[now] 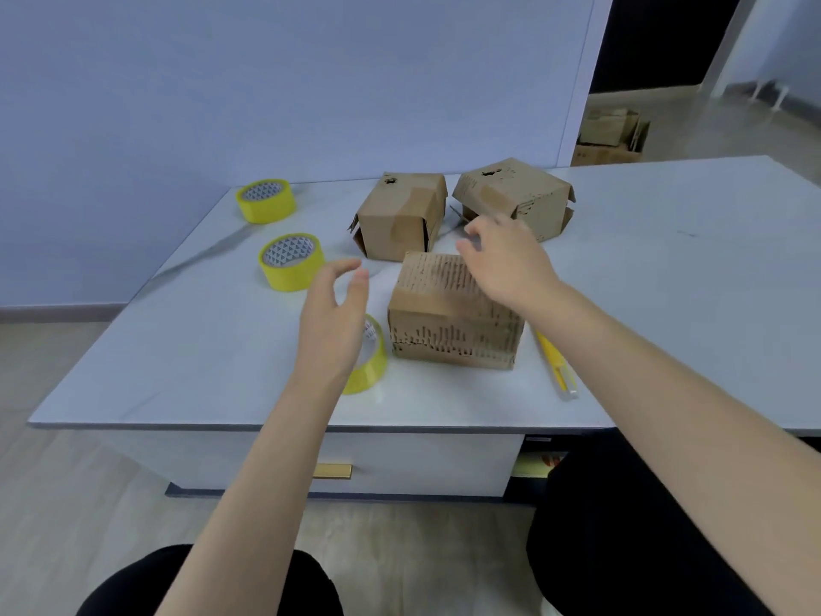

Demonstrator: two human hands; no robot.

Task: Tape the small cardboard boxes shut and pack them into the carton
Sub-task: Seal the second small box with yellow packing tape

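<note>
Three small worn cardboard boxes sit on the white table [666, 269]. The nearest box [448, 322] has torn, ridged sides. A second box [402, 215] stands behind it, and a third box [515, 197] lies tilted at the back right. My right hand [502, 260] hovers over the nearest box's far top edge, fingers spread and holding nothing. My left hand [333, 317] is raised left of that box, fingers loosely curved and empty. It partly hides a yellow tape roll [371, 366]. No carton shows on the table.
Two more yellow tape rolls [291, 262] [265, 200] lie at the table's left. A yellow utility knife [555, 362] lies right of the nearest box. The table's front edge is close to me. Cardboard boxes [611, 135] are stacked on the floor far right.
</note>
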